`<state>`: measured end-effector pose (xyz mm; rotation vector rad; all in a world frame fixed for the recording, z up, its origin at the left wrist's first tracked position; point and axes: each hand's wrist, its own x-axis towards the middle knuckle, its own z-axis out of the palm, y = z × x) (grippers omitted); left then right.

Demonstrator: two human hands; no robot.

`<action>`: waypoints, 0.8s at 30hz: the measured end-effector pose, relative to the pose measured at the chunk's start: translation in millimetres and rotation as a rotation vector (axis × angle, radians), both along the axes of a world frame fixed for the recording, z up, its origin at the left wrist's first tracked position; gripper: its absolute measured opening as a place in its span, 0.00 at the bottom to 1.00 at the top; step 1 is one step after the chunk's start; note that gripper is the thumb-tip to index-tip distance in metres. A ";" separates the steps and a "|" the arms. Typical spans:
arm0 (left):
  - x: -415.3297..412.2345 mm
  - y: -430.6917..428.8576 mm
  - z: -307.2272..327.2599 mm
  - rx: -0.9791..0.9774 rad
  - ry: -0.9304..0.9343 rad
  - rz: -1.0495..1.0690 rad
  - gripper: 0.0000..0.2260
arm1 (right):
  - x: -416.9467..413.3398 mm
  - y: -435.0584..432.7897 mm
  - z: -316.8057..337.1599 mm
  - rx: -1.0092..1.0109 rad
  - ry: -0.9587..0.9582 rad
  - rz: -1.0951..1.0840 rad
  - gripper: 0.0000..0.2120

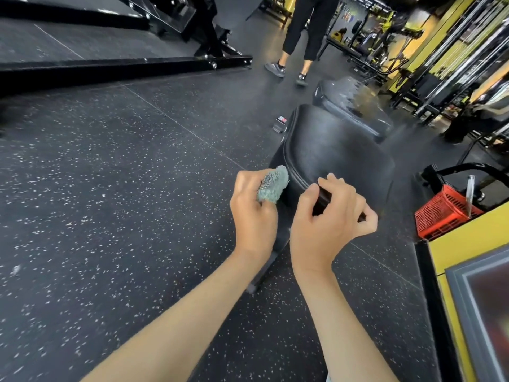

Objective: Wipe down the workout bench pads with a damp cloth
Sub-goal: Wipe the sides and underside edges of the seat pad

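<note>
**Bare forearms in, cloth at the seat pad's near corner**

Grips a bunched teal cloth (273, 186) in the left hand (253, 213), fingers curled round it, with the cloth touching the near left corner of the black seat pad (330, 153). Clamps the right hand (333, 220) on that pad's near rim, thumb on the near side and fingers curled over the top, apparently steadying it. Looks like the start of a pass along the near edge and its stitched seam.

To do it well: keep the right hand braced. Spread the cloth flatter rather than leaving it balled. Press it into the seam and draw from left to right, then work toward the far end in overlapping strokes. Shift the bracing hand before reaching its patch, or that strip probably goes unwiped. Turn to a fresh face of the cloth once soiled.

Farther off, shows a second pad (352, 106) with pale streaks, possibly moisture; cannot tell.

Carries a small red-and-white label (281, 120) on a part just left of the seat pad's far end, too small to read. Shows no readable brand on the pads, the cloth or the red basket (446, 213) at the right.
</note>
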<state>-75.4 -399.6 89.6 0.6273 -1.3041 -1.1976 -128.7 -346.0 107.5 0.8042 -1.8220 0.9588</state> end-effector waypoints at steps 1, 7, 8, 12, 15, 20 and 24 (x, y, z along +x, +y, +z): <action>-2.8 -7.9 4.2 0.019 0.010 -0.001 0.22 | 2.5 -0.6 0.3 -0.015 -0.014 0.013 0.06; -43.3 -92.8 7.8 0.033 -0.157 -0.211 0.18 | 2.5 -0.2 -10.4 -0.015 -0.007 0.016 0.07; -47.4 -101.6 4.5 0.071 -0.215 -0.248 0.16 | 0.3 1.2 -12.4 -0.010 0.002 -0.005 0.07; -45.9 -137.2 0.2 0.322 -0.270 -0.207 0.07 | 2.8 0.4 -10.8 0.025 -0.037 -0.026 0.08; -39.2 -145.5 24.0 0.304 -0.383 -0.307 0.06 | 11.7 0.3 -0.5 0.123 -0.147 -0.024 0.08; -34.3 -136.2 83.3 0.377 -0.554 -0.382 0.06 | 28.5 9.9 32.4 0.431 -0.388 -0.079 0.09; -34.9 -137.7 121.6 0.434 -0.703 -0.447 0.03 | 30.2 2.1 74.9 0.681 -0.495 -0.125 0.10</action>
